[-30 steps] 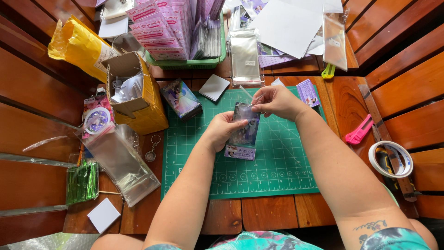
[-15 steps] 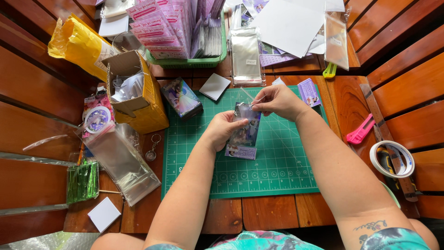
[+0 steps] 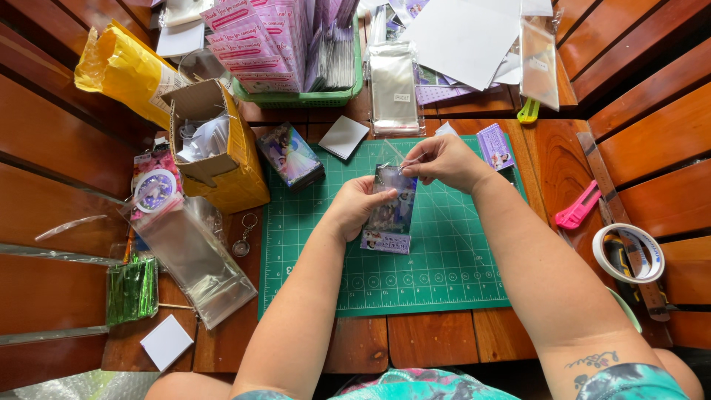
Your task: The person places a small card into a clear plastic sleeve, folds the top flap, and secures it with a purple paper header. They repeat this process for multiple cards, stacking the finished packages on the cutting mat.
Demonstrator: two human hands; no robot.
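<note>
Glossy clear plastic sleeve (image 3: 391,211) in hands, matt green cutting mat (image 3: 444,259), varnished wood table (image 3: 415,344), rough cardboard box (image 3: 218,152)

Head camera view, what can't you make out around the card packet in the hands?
- Card packet: its left edge hidden by the left hand.
- Packet's top flap: pinched under the right hand, too small to tell whether it is sealed.
- Cardboard box: contents unclear.

right hand (image 3: 443,160) nudged leftward — sleeve (image 3: 391,210) steadier

Home craft/packing nook w/ cutting mat (image 3: 444,274), tape roll (image 3: 628,253), cellophane bags (image 3: 194,261).
</note>
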